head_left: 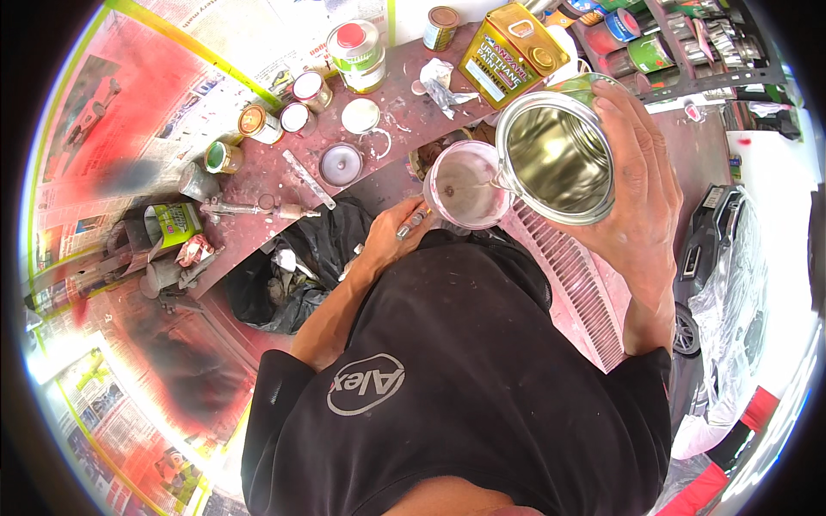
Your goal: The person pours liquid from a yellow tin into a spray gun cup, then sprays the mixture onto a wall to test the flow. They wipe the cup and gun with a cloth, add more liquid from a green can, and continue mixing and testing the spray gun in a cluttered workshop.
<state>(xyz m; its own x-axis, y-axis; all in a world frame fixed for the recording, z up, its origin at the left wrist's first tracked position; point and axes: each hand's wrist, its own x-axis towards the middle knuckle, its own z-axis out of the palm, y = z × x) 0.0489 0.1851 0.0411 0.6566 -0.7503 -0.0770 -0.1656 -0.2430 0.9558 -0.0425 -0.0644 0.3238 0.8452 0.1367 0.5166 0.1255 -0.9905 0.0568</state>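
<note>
My right hand (641, 163) is wrapped round the outer side of a round metal paint tin (557, 155), tilted with its shiny inside showing. The tin's lip is at the rim of an open, pale round cup (467, 185), and a thin run of liquid seems to pass between them. Some cloudy liquid lies in the cup. My left hand (396, 230) is closed beside the cup on what looks like a spray gun, with a small metal knob (414, 224) sticking out. Most of the gun's body is hidden by the cup and my fingers.
On the paint-stained bench (284, 185) lie a round lid (342, 163), a flat ruler-like stick (308, 179) and another spray gun (258, 208). Several small cans stand behind. A yellow thinner can (514, 56) is at the back. A black bag (301, 258) hangs left; a plastic-draped car (718, 258) is right.
</note>
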